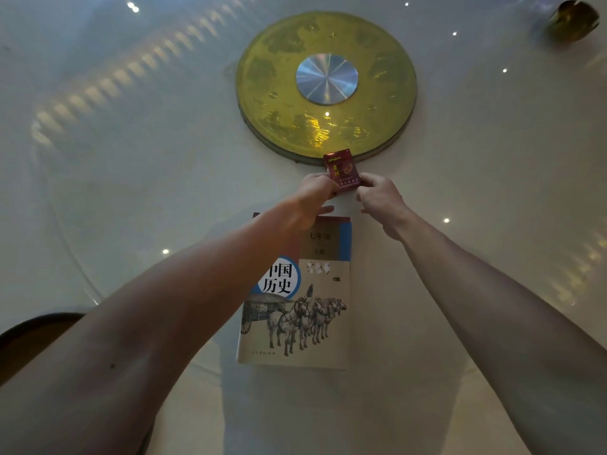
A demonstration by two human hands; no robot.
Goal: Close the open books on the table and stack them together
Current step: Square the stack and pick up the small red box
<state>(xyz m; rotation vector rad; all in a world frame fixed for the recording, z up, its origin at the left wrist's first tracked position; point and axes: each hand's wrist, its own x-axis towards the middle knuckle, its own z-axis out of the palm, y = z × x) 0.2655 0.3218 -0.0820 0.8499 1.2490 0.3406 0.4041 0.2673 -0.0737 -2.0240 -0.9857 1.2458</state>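
Note:
A closed history textbook point(305, 310), its cover showing horses and a chariot, lies on the white table point(460, 192) in front of me; a red edge at its far end hints at another book beneath. Beyond it, both hands meet at a small dark red box point(341, 172). My left hand point(315, 192) grips the box's left side. My right hand point(377, 195) touches its right side with curled fingers. My left forearm covers the book's upper left corner.
A round golden turntable point(262, 93) with a silver centre disc point(326, 78) sits just past the red box. A gold-coloured object point(573, 21) stands at the far right. A dark chair back point(36, 333) shows at the lower left.

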